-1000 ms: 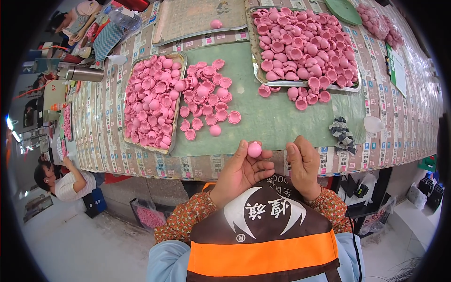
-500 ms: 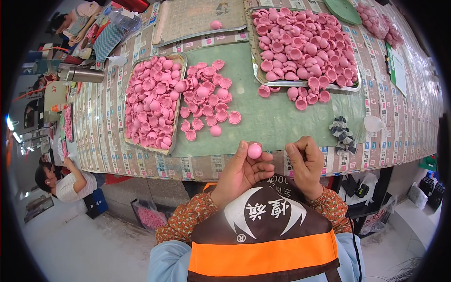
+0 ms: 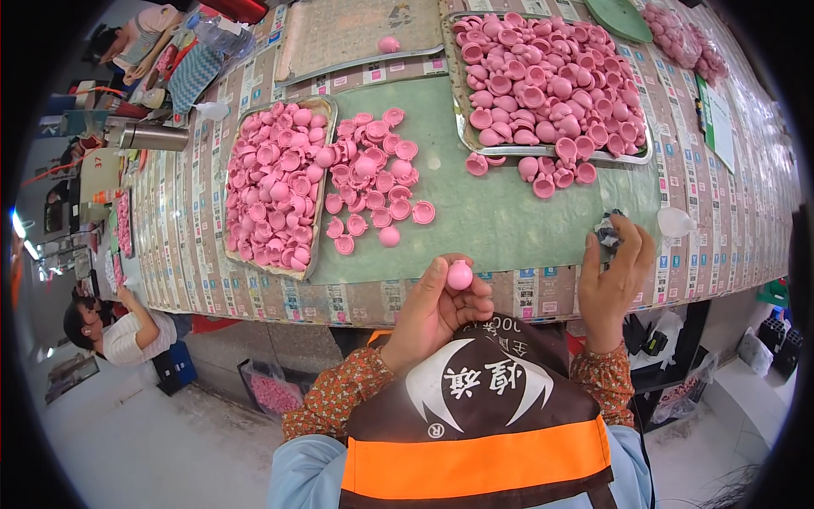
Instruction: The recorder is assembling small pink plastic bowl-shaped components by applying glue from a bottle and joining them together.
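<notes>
A small, round, glossy pink plastic piece (image 3: 459, 275) is pinched between the thumb and fingers of my left hand (image 3: 432, 312), just above the near table edge. My right hand (image 3: 614, 280) reaches over a crumpled grey-and-black checked cloth (image 3: 606, 231), its thumb and fingers apart. The hand hides most of the cloth, and I cannot tell whether the fingertips touch it. Loose pink cup-shaped pieces (image 3: 373, 182) lie on the green mat (image 3: 458, 204), beside a metal tray (image 3: 315, 246) heaped with similar pieces.
A larger metal tray (image 3: 638, 158) of pink pieces stands at the far right, with several spilled before its rim. Another tray (image 3: 356, 30) at the back holds one pink piece. A white dish (image 3: 676, 222) sits right of the cloth. Another person (image 3: 127, 327) is at far left.
My right hand has moved right, from beside my left hand to over the checked cloth, and its fingers have spread. The left hand still holds the pink piece in nearly the same place.
</notes>
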Tool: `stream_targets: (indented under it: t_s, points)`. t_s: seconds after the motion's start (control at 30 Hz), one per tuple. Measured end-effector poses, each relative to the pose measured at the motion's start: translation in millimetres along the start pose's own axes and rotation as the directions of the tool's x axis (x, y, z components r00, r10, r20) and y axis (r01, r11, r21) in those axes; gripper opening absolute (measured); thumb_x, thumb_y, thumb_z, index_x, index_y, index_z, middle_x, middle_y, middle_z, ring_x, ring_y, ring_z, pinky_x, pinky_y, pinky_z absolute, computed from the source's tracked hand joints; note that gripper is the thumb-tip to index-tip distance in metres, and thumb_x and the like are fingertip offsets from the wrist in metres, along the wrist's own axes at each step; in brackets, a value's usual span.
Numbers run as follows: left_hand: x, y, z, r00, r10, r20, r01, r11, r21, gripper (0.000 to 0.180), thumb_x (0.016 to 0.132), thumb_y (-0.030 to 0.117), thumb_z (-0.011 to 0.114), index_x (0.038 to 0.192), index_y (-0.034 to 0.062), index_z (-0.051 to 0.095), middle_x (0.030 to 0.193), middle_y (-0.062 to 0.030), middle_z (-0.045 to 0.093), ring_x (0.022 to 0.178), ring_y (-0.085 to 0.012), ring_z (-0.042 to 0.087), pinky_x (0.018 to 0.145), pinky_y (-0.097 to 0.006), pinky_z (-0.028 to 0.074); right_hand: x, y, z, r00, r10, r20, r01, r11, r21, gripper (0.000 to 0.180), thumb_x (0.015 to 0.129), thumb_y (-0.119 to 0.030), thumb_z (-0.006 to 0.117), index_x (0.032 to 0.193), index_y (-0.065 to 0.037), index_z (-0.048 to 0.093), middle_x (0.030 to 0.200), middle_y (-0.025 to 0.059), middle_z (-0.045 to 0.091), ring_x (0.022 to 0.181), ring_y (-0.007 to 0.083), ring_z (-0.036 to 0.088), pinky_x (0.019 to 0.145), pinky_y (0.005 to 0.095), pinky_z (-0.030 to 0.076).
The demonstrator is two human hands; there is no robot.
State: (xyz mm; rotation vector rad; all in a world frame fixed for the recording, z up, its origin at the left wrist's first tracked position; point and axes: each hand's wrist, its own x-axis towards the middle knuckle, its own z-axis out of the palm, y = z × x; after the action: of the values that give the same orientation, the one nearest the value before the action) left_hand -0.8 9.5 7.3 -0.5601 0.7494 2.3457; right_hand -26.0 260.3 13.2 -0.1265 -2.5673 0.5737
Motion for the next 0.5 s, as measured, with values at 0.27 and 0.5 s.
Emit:
stream_targets:
  t_s: [0.27, 0.5]
  points:
    - [1.0, 1.0, -3.3, 0.992, -0.128, 0.015, 0.128, 0.980, -0.149, 0.055, 0.102, 0.054, 0.035, 0.109, 0.0045, 0.057, 0.097, -0.0116, 0.068, 0.086, -0.0249, 0.071, 0.080, -0.038, 0.061, -7.7, 35.6, 2.3, 0.993, 0.017, 0.119, 0.010, 0.975, -0.223, 0.018, 0.091, -0.010, 0.064, 0.108, -0.003, 0.064, 0.097, 0.0152, 0.058, 0.090, 0.0330, 0.056, 0.079, 0.0430, 0.045]
    - [-2.6, 4.5, -0.4, 0.983, -0.181, 0.012, 0.180, 0.966, -0.188, 0.062, 0.100, 0.058, 0.036, 0.107, 0.0008, 0.060, 0.097, -0.0111, 0.070, 0.088, -0.0238, 0.072, 0.082, -0.039, 0.061, -9.4, 27.4, 8.6, 0.997, 0.033, 0.076, -0.036, 0.999, 0.038, 0.019, 0.089, -0.005, 0.068, 0.078, 0.000, 0.054, 0.075, 0.0114, 0.052, 0.069, 0.0286, 0.051, 0.062, 0.0394, 0.040]
